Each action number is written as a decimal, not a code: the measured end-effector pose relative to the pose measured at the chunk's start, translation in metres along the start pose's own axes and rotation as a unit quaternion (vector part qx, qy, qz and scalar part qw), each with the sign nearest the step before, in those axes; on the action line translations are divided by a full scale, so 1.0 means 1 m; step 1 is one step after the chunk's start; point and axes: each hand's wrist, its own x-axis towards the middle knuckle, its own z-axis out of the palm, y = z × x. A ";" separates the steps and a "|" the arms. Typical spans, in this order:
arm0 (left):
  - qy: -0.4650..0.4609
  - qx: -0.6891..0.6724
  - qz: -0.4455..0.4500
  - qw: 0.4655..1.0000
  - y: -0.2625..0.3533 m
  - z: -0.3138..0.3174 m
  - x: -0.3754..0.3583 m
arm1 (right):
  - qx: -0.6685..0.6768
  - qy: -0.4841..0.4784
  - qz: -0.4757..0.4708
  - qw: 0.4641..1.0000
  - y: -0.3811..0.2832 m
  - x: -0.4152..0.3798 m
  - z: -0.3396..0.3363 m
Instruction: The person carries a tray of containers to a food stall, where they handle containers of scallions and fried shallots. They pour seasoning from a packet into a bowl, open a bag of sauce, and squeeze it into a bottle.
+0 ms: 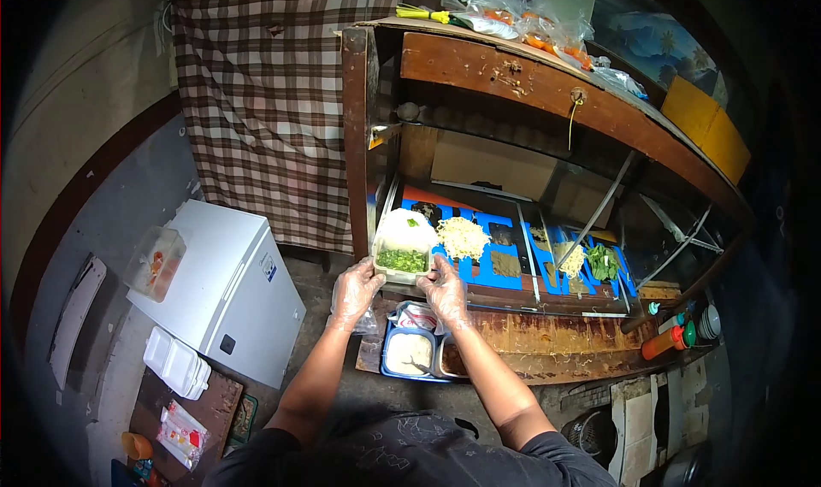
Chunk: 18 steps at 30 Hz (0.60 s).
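Note:
Both of my hands wear clear plastic gloves. My left hand grips the near left corner of a clear plastic container, and my right hand grips its near right corner. Chopped greens fill the container's near part, with white food behind them. The container is held at the left front of a wooden display case. Just right of it, a pile of pale noodle-like strands lies on the blue-lettered shelf. Below my hands, a blue-rimmed tub of white contents stands on the bench.
Leafy greens and another pale pile lie farther right in the case. A white chest freezer stands at left, near stacked foam boxes. Bottles are at the bench's right end. A checked curtain hangs behind.

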 end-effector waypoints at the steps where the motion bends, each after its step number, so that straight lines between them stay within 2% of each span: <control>1: 0.001 0.001 0.000 1.000 -0.006 0.000 0.001 | 0.024 0.003 0.001 1.000 -0.001 -0.001 0.000; 3: 0.021 0.033 0.000 0.999 -0.019 0.002 0.003 | 0.048 0.006 0.003 0.999 0.003 -0.001 0.000; 18: 0.023 0.015 0.004 1.000 -0.015 0.004 0.003 | -0.015 -0.013 -0.010 1.000 0.005 0.000 -0.004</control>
